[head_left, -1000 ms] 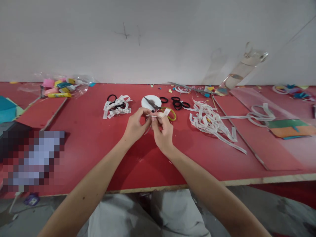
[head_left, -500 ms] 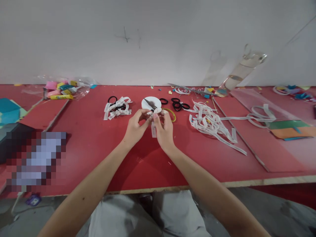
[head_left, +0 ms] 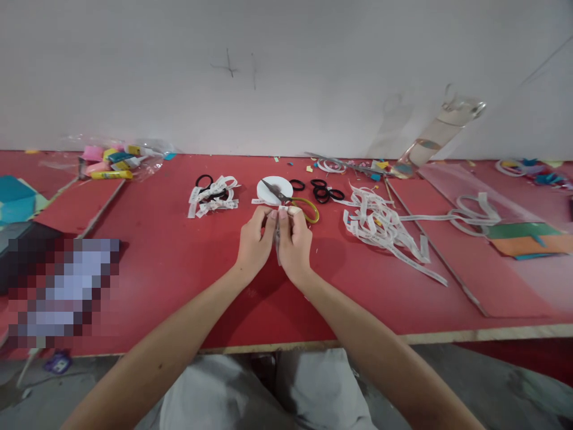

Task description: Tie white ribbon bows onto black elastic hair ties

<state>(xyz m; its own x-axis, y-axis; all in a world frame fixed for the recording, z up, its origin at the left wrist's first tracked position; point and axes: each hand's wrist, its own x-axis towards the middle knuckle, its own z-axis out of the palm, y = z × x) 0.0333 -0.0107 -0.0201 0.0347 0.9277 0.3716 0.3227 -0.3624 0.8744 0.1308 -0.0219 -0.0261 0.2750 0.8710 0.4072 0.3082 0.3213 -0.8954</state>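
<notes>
My left hand point(head_left: 257, 234) and my right hand point(head_left: 296, 240) meet at the middle of the table, thumbs side by side. Both are closed on a white printed ribbon point(head_left: 283, 208); one tail pokes out left beyond my fingers and another hangs below my thumbs. Most of the ribbon is hidden by the fingers. Just past my hands, scissors with yellow handles point(head_left: 310, 210) rest with their blades over a white round disc point(head_left: 274, 180). To the left lie ribbon bows on black hair ties point(head_left: 217, 194). Several loose black hair ties point(head_left: 320, 192) are on the right.
A tangled heap of white ribbon point(head_left: 380, 224) lies right. Farther back a clear bottle point(head_left: 430, 143) leans against the wall. A plastic bag of coloured items point(head_left: 116, 160) sits back left, a pixelated device point(head_left: 71, 286) front left. Coloured paper sheets point(head_left: 528, 239) lie far right.
My fingers have drawn closer together and folded over the ribbon, covering the loop seen before. A ribbon tail now shows to the left, and more of the scissors is uncovered.
</notes>
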